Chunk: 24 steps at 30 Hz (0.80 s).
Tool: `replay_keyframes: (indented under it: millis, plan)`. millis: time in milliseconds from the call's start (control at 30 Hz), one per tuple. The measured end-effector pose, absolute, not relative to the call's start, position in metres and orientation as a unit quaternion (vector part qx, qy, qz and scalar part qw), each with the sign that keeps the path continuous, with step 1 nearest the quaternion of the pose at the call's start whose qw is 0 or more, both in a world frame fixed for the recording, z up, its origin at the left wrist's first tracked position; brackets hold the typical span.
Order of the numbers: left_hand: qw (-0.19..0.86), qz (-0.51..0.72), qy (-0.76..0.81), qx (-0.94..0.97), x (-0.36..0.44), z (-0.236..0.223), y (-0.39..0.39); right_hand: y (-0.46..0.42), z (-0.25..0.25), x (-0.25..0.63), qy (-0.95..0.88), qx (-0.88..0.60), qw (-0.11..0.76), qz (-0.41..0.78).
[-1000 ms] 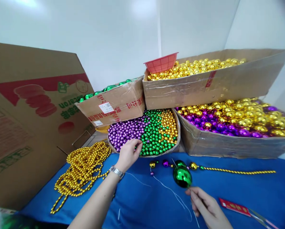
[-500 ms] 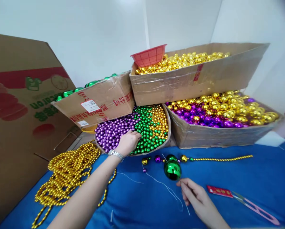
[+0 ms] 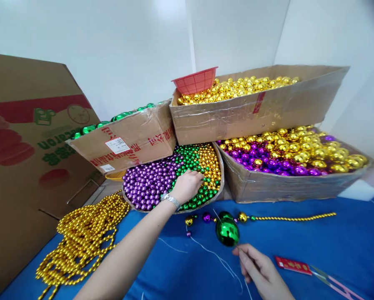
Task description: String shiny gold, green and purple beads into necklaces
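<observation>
My left hand, a silver watch on its wrist, is over the box of small beads, at the border of the green beads and gold beads. Its fingers are pinched together, and what they hold is hidden. My right hand pinches a thin needle that runs through a big shiny green ball. White thread trails below that hand. Behind the ball lies a bead strand with gold, purple and green balls at its left end.
A heap of gold bead chain lies left on the blue cloth. Scissors and a red packet lie right. Behind stand cartons of gold balls, mixed balls and green balls, plus a red basket.
My left hand has moved right across the small beads, from the purple-green border towards the gold ones. My right hand still holds the needle and green ball. The view has tilted slightly up.
</observation>
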<state>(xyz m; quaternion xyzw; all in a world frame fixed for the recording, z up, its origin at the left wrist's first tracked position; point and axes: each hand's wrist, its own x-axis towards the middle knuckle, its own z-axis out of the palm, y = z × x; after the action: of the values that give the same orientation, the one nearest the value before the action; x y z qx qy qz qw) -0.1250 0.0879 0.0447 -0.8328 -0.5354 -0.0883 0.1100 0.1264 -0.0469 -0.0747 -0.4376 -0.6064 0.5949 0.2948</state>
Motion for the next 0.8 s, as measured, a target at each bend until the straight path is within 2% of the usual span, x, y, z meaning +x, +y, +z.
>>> replay_keyframes:
  millis: [200, 433, 500, 600, 633, 700, 800]
  plan:
    - [0.045, -0.088, -0.483, -0.870, -0.086, 0.035, 0.113, -0.047, -0.068, 0.128, -0.594, -0.457, 0.301, 0.591]
    - [-0.018, -0.191, -0.520, -0.832, -0.080, 0.036, 0.101, -0.043, -0.059, 0.134, -0.600, -0.463, 0.312, 0.573]
    - [-0.133, -0.285, -0.539, -0.782, -0.083, 0.037, 0.084, -0.042, -0.057, 0.135, -0.606, -0.469, 0.315, 0.560]
    - [-0.452, -0.466, -0.484, -0.586, -0.085, 0.037, 0.053, -0.042, -0.056, 0.135, -0.625, -0.476, 0.313, 0.534]
    - [-0.529, -0.503, -0.451, -0.513, -0.085, 0.036, 0.043, -0.042, -0.056, 0.135, -0.633, -0.478, 0.312, 0.524]
    - [-0.600, -0.538, -0.414, -0.423, -0.085, 0.035, 0.027, -0.043, -0.055, 0.134, -0.646, -0.480, 0.308, 0.507]
    - [-0.624, -0.562, -0.406, -0.359, -0.086, 0.033, 0.015, -0.045, -0.052, 0.131, -0.663, -0.479, 0.301, 0.490]
